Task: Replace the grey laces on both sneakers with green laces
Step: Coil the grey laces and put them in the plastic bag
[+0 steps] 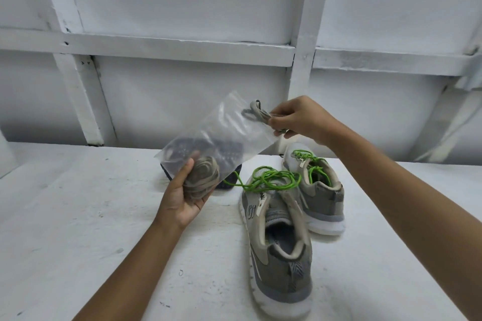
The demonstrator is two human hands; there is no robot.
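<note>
While left hand [184,198] grips a seemingly lace-filled bag [229,128], right hand [300,118] pinches grey laces [258,112].

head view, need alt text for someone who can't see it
A left hand holds a clear plastic bag with a coiled grey lace inside, while the right hand pinches more grey lace at its mouth. Two grey sneakers with green laces sit on a white table.

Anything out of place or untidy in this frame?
Yes: the green lace lies in a loose tangle across the nearer sneaker, one end trailing onto the table, not visibly threaded. The farther sneaker looks laced already. The left hand grips the bag; the right hand pinches a grey lace at its mouth.
</note>
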